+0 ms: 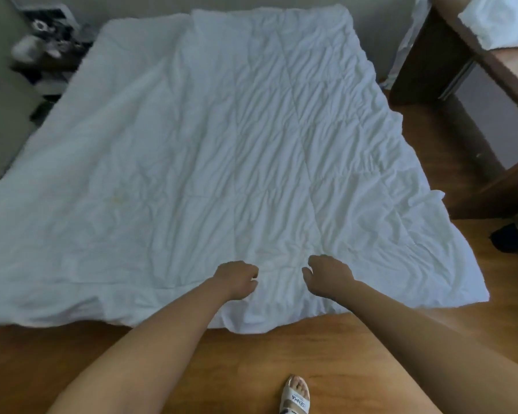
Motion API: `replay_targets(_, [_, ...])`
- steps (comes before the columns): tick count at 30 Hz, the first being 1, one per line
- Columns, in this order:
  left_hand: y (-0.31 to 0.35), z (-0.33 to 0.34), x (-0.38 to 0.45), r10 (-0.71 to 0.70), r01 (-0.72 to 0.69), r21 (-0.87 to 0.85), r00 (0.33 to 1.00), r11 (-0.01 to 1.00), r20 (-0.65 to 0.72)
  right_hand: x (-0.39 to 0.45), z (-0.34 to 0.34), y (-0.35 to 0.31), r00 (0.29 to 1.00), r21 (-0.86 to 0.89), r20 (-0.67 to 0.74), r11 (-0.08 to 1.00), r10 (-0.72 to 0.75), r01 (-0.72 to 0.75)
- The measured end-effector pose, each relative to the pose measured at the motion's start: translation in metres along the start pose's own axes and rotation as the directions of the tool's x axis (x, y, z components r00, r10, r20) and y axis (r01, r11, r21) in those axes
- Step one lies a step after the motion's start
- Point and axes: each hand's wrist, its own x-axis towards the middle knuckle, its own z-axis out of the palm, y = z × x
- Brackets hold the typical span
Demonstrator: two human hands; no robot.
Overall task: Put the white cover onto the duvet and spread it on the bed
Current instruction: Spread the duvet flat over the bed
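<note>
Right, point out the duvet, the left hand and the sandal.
duvet [222, 138], head view, on its wrinkled quilted middle.
left hand [237, 279], head view, on the back of the hand near the duvet's near edge.
sandal [296, 397], head view, on the white strap over the foot.

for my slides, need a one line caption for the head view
Both hands, left and right, over the near edge of a white duvet spread on a wooden floor.

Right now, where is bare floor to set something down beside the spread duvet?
Bare wood floor lies between the duvet near edge and the sandalled foot, and right of it toward the dark wooden furniture. The far-left corner is cluttered.
</note>
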Motion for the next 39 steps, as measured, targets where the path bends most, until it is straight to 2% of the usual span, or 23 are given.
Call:
replay_targets(4, [-0.079,-0.002,-0.094,-0.071,0.07,-0.019,0.992,0.997,-0.101,-0.03,-0.004,-0.121,0.989,-0.03,-0.038,0.99,-0.141,0.14])
replay_targets(10, [-0.202,0.003,-0.218,-0.168,0.153,-0.083,0.959,0.985,-0.229,-0.072,0.013,-0.294,0.964,-0.058,-0.069,0.965,-0.258,0.254])
replay_targets(18, [-0.353,0.027,-0.331,-0.262,0.226,-0.179,0.94,0.958,-0.218,-0.092,0.047,-0.487,0.949,-0.052,-0.052,0.95,-0.31,0.308])
replay_targets(25, [-0.488,0.044,-0.359,-0.322,0.272,-0.253,0.929,0.929,-0.183,-0.046,0.078,-0.608,0.958,-0.03,-0.012,0.958,-0.285,0.285])
replay_targets(32, [-0.692,0.06,-0.359,-0.473,0.417,-0.366,0.878,0.832,-0.073,0.061,0.112,-0.75,0.955,-0.008,0.094,0.959,-0.281,0.283])
replay_targets(35, [-0.778,0.045,-0.362,-0.512,0.464,-0.383,0.859,0.799,-0.026,0.102,0.112,-0.823,0.948,-0.011,0.17,0.961,-0.27,0.275])
replay_targets(39, [-0.884,0.008,-0.361,-0.535,0.48,-0.425,0.845,0.767,-0.011,0.147,0.095,-0.919,0.942,-0.032,0.201,0.959,-0.269,0.281])
